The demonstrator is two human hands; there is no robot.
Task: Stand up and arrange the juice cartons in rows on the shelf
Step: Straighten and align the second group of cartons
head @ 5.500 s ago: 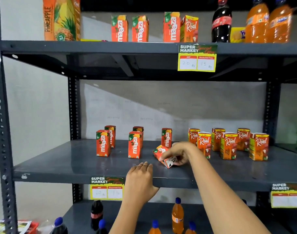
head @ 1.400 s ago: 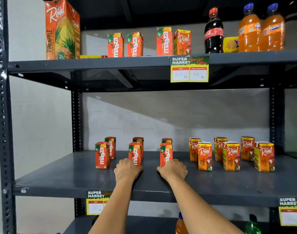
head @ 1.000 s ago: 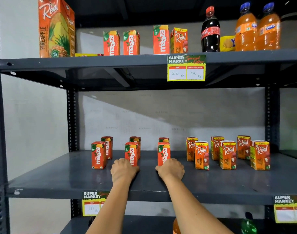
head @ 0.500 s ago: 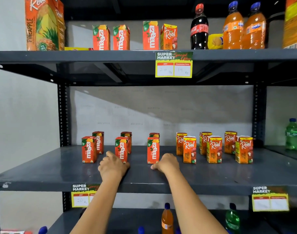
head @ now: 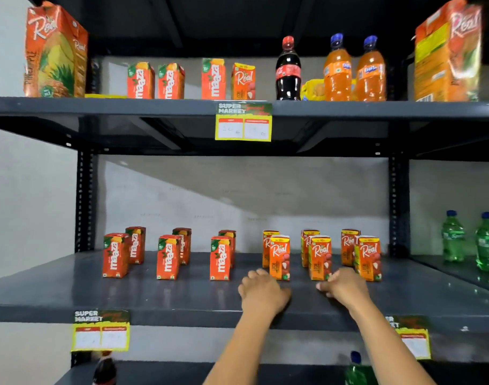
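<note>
Each grip empty: left hand point(head: 261, 294) and right hand point(head: 344, 287) loosely curled on shelf point(head: 154, 298); fingertips hidden

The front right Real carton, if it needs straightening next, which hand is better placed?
Probably the right hand: it rests on the shelf just before that carton, while the left hand sits further left.
</note>
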